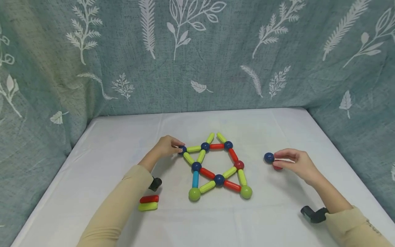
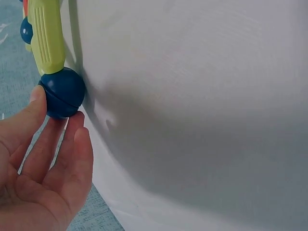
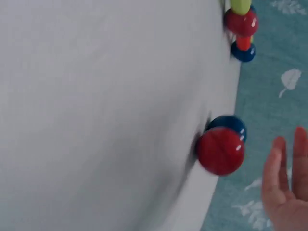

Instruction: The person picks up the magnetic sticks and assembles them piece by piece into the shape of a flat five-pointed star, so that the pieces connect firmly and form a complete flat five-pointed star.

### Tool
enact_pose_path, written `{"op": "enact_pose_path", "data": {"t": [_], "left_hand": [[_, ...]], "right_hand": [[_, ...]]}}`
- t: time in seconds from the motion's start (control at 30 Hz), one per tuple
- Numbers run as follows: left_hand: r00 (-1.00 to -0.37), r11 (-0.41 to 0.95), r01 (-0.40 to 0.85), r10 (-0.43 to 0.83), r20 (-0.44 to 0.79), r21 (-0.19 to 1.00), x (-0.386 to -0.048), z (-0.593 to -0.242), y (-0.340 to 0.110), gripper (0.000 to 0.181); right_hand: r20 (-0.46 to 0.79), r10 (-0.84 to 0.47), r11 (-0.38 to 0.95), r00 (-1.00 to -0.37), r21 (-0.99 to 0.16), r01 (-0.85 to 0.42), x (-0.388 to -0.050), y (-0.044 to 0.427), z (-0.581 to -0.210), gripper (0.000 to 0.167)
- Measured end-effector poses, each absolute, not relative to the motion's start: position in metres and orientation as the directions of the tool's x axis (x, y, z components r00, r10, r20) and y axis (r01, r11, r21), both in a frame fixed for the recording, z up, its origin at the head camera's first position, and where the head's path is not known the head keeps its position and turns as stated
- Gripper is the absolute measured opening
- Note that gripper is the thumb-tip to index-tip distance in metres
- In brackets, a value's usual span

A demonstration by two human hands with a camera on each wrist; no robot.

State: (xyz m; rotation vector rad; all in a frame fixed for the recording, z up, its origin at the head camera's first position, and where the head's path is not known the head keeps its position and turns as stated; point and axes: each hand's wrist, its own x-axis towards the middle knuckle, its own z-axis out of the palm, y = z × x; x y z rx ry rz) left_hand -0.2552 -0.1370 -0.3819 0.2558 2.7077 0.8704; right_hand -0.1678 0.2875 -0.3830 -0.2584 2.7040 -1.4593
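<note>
A flat star-like figure of rods and balls lies on the white table. My left hand pinches the blue ball at its left corner between thumb and fingers; two yellow-green rods meet there. Green balls form the two lower corners. At the top, two yellow-green rods lean toward each other with a gap between their tips. On the right, my right hand hovers by a loose blue ball and a loose red ball. Its fingers are apart from both balls in the right wrist view.
A loose red rod and yellow-green rod lie side by side near my left forearm. Black wrist-worn devices stick out from both wrists. A patterned blue-green curtain hangs behind the white table.
</note>
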Motion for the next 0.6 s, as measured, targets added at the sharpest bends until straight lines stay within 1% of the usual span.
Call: {"op": "enact_pose_path", "data": {"t": [0.13, 0.33, 0.47, 0.6], "left_hand": [[-0.942, 0.800, 0.074, 0.251, -0.221, 0.595, -0.255, -0.381, -0.137, 0.028], [-0.942, 0.792, 0.067, 0.250, -0.222, 0.607, -0.255, -0.383, -0.138, 0.029], [-0.944, 0.792, 0.054, 0.239, -0.227, 0.608, -0.255, -0.384, -0.139, 0.029], [-0.945, 0.795, 0.039, 0.226, -0.235, 0.606, -0.255, -0.384, -0.138, 0.029]], "right_hand": [[-0.072, -0.124, 0.603, -0.990, -0.798, -0.018, -0.174, 0.297, -0.386, 0.053], [-0.205, -0.082, 0.600, -0.975, -0.791, 0.116, -0.180, 0.299, -0.392, 0.057], [-0.265, -0.085, 0.607, -0.960, -0.778, 0.161, -0.182, 0.300, -0.396, 0.058], [-0.275, -0.087, 0.613, -0.957, -0.772, 0.166, -0.183, 0.302, -0.398, 0.056]]}}
